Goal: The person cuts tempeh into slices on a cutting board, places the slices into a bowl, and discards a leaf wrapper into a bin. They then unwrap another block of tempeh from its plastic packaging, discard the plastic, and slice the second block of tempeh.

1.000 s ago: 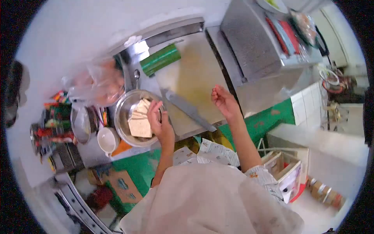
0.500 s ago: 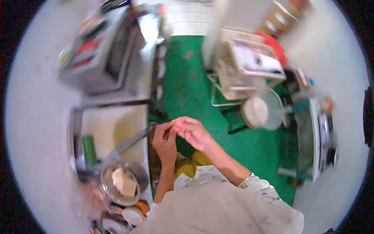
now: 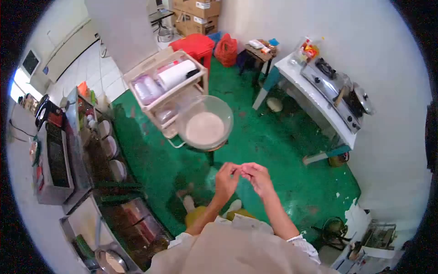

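My left hand (image 3: 225, 181) and my right hand (image 3: 258, 178) meet in front of my body, above the green floor. The fingertips of both are pinched together and touch each other. Anything between them is too small or hidden to make out. Beyond the hands stands a large translucent basin (image 3: 225, 114) on a low support, with a pale beige mass (image 3: 204, 129) inside. The basin is the nearest large thing to my fingers, and they are apart from it.
Behind the basin is a beige shelf cart (image 3: 145, 108) with a white roll. A white table (image 3: 292, 71) with a gas stove (image 3: 325, 84) runs along the right wall. At left are a microwave (image 3: 57, 160) and a counter holding a metal bowl (image 3: 119, 258). A red stool (image 3: 194, 44) stands farther back.
My view has swung right, so the counter has slid to the lower left and the basin now lies ahead. My hands stay pinched together.
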`<state>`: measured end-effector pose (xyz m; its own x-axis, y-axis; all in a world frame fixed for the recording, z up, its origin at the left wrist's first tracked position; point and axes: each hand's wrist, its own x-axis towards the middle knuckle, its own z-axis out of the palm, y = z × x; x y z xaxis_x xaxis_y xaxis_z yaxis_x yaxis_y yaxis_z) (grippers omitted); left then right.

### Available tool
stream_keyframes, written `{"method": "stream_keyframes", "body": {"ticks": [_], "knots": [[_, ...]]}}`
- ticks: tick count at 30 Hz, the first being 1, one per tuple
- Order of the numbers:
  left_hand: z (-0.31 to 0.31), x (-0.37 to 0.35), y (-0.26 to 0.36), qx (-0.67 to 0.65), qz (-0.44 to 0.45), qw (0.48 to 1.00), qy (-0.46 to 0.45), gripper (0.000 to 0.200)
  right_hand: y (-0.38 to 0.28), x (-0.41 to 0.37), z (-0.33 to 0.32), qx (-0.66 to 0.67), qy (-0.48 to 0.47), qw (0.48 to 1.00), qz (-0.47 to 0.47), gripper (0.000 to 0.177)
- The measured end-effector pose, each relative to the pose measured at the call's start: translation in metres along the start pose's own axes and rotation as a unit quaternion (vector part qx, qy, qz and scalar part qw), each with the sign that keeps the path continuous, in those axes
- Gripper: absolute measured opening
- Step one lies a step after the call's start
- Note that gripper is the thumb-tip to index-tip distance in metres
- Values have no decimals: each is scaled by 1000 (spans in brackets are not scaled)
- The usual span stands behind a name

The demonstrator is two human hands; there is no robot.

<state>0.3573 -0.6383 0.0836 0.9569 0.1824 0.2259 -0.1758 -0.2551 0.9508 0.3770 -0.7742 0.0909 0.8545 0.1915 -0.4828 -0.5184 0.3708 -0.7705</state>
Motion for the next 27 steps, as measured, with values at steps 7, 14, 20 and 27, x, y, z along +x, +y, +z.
{"method": "stream_keyframes", "body": {"ticks": [7,14,20,27], "knots": [[140,77,-5,70,60,992,-86,13,-75,76,-114,53,70,995,-47,13],[222,220,-44,66,1,995,-78,18,-159,220,-151,81,80,993,-28,10],[268,370,-53,82,24,989,-123,23,-260,342,-161,58,75,995,-20,10],[296,540,-64,82,18,990,-117,26,-362,491,-133,101,49,993,-33,11]]}}
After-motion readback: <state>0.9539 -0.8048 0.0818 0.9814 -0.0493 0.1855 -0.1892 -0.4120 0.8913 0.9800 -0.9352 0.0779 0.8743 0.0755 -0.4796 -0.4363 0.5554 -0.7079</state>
